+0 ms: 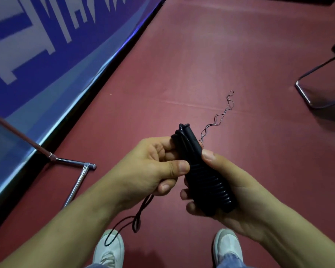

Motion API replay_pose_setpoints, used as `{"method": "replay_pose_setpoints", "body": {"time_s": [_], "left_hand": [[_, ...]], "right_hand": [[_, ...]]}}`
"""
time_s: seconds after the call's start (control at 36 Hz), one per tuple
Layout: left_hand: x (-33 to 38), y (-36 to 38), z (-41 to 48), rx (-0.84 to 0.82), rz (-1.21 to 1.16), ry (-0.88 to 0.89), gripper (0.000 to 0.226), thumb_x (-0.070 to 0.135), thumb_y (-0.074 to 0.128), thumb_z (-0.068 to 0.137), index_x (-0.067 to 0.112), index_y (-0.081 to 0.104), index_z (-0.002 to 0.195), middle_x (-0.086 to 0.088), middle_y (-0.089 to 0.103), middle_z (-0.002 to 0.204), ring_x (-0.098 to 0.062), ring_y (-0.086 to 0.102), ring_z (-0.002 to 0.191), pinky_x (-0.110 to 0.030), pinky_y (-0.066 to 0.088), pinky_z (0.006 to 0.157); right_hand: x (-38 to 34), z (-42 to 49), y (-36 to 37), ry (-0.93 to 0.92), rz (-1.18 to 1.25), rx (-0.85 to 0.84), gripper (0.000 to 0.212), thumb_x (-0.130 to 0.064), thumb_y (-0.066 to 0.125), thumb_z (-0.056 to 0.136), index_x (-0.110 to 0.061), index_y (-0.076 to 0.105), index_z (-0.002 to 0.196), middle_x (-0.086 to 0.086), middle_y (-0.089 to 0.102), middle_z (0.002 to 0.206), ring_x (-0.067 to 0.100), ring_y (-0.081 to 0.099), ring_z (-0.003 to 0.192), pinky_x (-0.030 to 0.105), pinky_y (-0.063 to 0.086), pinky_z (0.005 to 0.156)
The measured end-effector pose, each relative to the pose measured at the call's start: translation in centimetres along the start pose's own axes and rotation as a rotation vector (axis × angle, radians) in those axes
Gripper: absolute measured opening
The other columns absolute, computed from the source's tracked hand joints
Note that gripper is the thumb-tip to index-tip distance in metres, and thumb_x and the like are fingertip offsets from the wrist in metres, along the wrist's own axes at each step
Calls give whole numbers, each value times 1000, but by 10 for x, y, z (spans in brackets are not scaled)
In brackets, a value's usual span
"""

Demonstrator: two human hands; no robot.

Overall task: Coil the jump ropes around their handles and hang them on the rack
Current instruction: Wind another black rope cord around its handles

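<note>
Jump rope handles (190, 151) held over floor (201, 55). Right grip (234, 192) curled round coils (219, 187); left grip (155, 165) pinches upper handles. Risk — rope tail (217, 118) slack; coils could spring loose before hanging.

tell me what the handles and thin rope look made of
The handles look like matte black plastic or rubber; the glossy ridges may be moulded ribs or wound cord. The rope seems thin coated wire: its loose end holds springy twists.
</note>
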State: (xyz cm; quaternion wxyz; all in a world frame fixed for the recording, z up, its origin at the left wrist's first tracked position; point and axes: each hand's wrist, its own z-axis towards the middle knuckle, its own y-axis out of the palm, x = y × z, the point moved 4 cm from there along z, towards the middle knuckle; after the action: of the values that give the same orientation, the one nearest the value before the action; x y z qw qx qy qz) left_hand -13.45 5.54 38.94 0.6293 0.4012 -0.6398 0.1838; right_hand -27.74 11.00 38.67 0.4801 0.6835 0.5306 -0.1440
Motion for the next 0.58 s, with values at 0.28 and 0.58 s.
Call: {"method": "replay_pose_setpoints", "body": {"time_s": [0.28, 0.58], "left_hand": [[-6, 0, 1, 253, 21, -26, 20, -1, 62, 95, 9, 70, 111, -6, 69, 81, -9, 31, 39, -19, 23, 42], [12, -7, 2, 24, 47, 109, 40, 19, 74, 81, 10, 70, 120, -13, 71, 105, -8, 42, 56, -18, 35, 48]], "right_hand": [[-6, 0, 7, -197, -489, 246, 56, -58, 82, 72, -13, 68, 103, 19, 71, 93, 31, 72, 72, 44, 59, 62], [-11, -5, 11, -27, -142, 90, 53, -62, 68, 78, -8, 71, 79, 15, 61, 66, 16, 42, 28, 15, 30, 32]]}}
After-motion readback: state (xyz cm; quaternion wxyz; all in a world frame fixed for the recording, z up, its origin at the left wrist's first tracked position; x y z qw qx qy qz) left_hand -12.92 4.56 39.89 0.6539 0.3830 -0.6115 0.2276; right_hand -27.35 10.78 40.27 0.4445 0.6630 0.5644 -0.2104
